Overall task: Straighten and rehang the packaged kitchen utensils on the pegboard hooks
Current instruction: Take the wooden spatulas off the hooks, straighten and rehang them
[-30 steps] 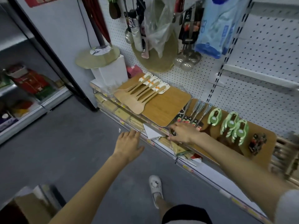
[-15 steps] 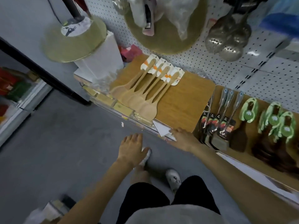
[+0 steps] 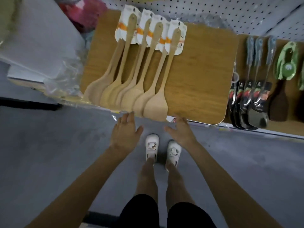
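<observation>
Wooden spatulas (image 3: 139,89): I see a fanned batch of pale, light-wood turners, long thin handles and flat squared blades. They overlap one another like a hand of cards.
Backing cards (image 3: 176,37): each handle top is fixed to a white card with an orange band. The cards are crowded together and sit at slightly different angles.
Where they are: not hanging. They lie flat on a wooden board (image 3: 197,71) on the shelf, cards toward the pegboard (image 3: 213,10) and blades reaching the board's front edge.
Left hand (image 3: 125,134): relaxed, fingers straight and slightly apart, holding nothing. Its fingertips are just below the nearest blades; I cannot tell whether they touch.
Right hand (image 3: 181,131): also spread and holding nothing, thumb out to the side. Its fingertips are at the board's front edge, just right of the rightmost blade; contact is unclear from my view.
Black-packaged utensils (image 3: 251,96): a row with grey handles, lying to the right of the board.
Green-carded spatulas (image 3: 287,63): dark wood, at the far right of the shelf.
Plastic-wrapped white stack (image 3: 41,38): left of the board.
Below: grey floor (image 3: 49,153) and white shoes (image 3: 152,145) between my two forearms.
</observation>
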Motion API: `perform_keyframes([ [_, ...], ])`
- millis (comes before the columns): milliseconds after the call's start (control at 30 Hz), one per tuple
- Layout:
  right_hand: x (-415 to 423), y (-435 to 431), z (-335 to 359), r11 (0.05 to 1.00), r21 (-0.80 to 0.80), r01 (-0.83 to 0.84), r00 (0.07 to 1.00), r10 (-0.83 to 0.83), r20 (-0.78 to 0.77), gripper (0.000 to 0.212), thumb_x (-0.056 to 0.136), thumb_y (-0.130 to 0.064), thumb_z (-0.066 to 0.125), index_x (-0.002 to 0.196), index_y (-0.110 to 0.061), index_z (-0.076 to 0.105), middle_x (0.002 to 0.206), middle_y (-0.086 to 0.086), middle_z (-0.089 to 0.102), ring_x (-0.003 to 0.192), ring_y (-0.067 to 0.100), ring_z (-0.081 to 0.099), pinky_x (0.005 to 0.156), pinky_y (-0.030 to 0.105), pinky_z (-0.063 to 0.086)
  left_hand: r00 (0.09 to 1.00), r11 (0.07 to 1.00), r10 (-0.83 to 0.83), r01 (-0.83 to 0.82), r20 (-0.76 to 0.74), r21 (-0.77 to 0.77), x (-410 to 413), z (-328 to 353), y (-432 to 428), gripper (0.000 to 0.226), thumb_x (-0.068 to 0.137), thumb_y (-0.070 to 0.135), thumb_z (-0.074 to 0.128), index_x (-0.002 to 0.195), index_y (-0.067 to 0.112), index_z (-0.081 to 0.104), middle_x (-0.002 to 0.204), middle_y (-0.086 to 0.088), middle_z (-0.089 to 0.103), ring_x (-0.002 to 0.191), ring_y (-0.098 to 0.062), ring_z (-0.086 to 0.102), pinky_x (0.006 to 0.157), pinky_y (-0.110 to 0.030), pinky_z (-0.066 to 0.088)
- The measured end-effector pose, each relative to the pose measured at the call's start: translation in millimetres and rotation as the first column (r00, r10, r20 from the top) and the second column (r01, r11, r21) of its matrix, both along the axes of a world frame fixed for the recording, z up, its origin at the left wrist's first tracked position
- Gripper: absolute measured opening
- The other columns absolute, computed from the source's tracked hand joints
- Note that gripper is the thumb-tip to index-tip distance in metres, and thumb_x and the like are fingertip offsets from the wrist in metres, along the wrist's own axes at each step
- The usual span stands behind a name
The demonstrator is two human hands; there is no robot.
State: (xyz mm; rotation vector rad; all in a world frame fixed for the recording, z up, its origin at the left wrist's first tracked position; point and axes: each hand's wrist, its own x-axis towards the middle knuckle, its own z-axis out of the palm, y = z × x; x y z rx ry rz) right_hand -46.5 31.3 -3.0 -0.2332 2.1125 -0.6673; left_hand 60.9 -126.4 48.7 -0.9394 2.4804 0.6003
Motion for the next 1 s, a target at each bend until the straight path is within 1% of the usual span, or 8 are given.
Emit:
perform_keyframes([
  [167, 10, -22, -32, 0.960, -0.055, 0.276, 0.959, -0.279, -0.051, 0.051, 0.088, -0.027, 0.063, 0.134, -0.014, 0.043, 0.124, 0.008, 0.046, 0.114, 0.028, 0.050, 0.093, 0.043, 0.044, 0.992, 1.000, 0.007, -0.010, -0.127, -0.026, -16, -40, -14, 0.062, 0.093, 0.036, 0.054, 0.142, 0.007, 0.030, 0.140, -0.011, 0.040, 0.128, -0.030, 0.037, 0.098, -0.042, 0.038],
  [367, 16, -43, -43, 0.816, -0.206, 0.540, 0.816, -0.568, -0.108, 0.035, 0.089, -0.016, 0.064, 0.120, -0.008, 0.051, 0.114, 0.013, 0.054, 0.082, 0.013, 0.054, 0.062, 0.002, 0.037, 0.920, 0.964, 0.260, -0.229, -0.294, 0.135, -28, -64, -11, 0.054, 0.090, 0.031, 0.060, 0.135, 0.009, 0.042, 0.134, -0.010, 0.044, 0.123, -0.024, 0.040, 0.095, -0.032, 0.037],
  [500, 17, -53, -48, 0.774, -0.239, 0.586, 0.777, -0.621, -0.105, 0.030, 0.084, -0.014, 0.068, 0.111, -0.014, 0.055, 0.106, 0.009, 0.058, 0.082, 0.014, 0.055, 0.068, 0.013, 0.046, 0.816, 0.851, 0.510, -0.432, -0.273, 0.299, -38, -64, -8, 0.043, 0.086, 0.027, 0.065, 0.124, 0.012, 0.051, 0.124, -0.004, 0.050, 0.104, -0.017, 0.052, 0.089, -0.022, 0.044],
  [600, 17, -57, -51, 0.763, -0.247, 0.597, 0.769, -0.632, -0.093, 0.037, 0.079, -0.012, 0.074, 0.111, -0.014, 0.056, 0.106, 0.009, 0.059, 0.084, 0.016, 0.056, 0.065, 0.006, 0.041, 0.780, 0.781, 0.590, -0.484, -0.209, 0.395, -47, -62, -9, 0.038, 0.084, 0.021, 0.068, 0.119, 0.014, 0.054, 0.113, 0.002, 0.057, 0.092, -0.009, 0.054, 0.070, 0.000, 0.038],
  [733, 12, -55, -45, 0.702, -0.252, 0.667, 0.727, -0.686, 0.013, 0.037, 0.077, -0.016, 0.077, 0.106, -0.022, 0.056, 0.102, 0.003, 0.060, 0.087, 0.015, 0.059, 0.065, 0.006, 0.042, 0.719, 0.637, 0.689, -0.539, -0.093, 0.550, -58, -58, -12, 0.038, 0.084, 0.017, 0.068, 0.119, 0.011, 0.058, 0.104, 0.004, 0.063, 0.094, -0.007, 0.058, 0.082, -0.016, 0.044],
  [833, 7, -49, -34, 0.654, -0.265, 0.709, 0.700, -0.699, 0.147, 0.036, 0.076, -0.010, 0.077, 0.105, -0.020, 0.057, 0.093, -0.008, 0.061, 0.084, 0.006, 0.060, 0.068, 0.008, 0.047, 0.724, 0.596, 0.689, -0.527, -0.048, 0.605, -63, -55, -13, 0.021, 0.086, 0.016, 0.065, 0.103, 0.004, 0.064, 0.086, -0.003, 0.060, 0.080, -0.011, 0.055, 0.072, -0.022, 0.044],
  [900, 3, -39, -26, 0.615, -0.296, 0.731, 0.681, -0.687, 0.253, 0.032, 0.077, -0.005, 0.075, 0.106, -0.008, 0.062, 0.096, 0.002, 0.068, 0.089, 0.013, 0.065, 0.073, 0.015, 0.052, 0.728, 0.571, 0.685, -0.509, -0.033, 0.645, -65, -51, -10, 0.016, 0.087, 0.014, 0.064, 0.096, 0.001, 0.062, 0.081, -0.008, 0.056, 0.079, -0.016, 0.053, 0.073, -0.028, 0.046],
  [1000, -1, -22, -16, 0.617, -0.308, 0.724, 0.689, -0.654, 0.312, 0.035, 0.079, -0.005, 0.073, 0.113, -0.008, 0.065, 0.102, 0.007, 0.071, 0.094, 0.015, 0.066, 0.078, 0.022, 0.054, 0.723, 0.513, 0.690, -0.466, -0.024, 0.721, -67, -42, 0, 0.012, 0.089, 0.007, 0.061, 0.094, -0.002, 0.055, 0.084, -0.015, 0.052, 0.080, -0.022, 0.055, 0.073, -0.035, 0.054],
])
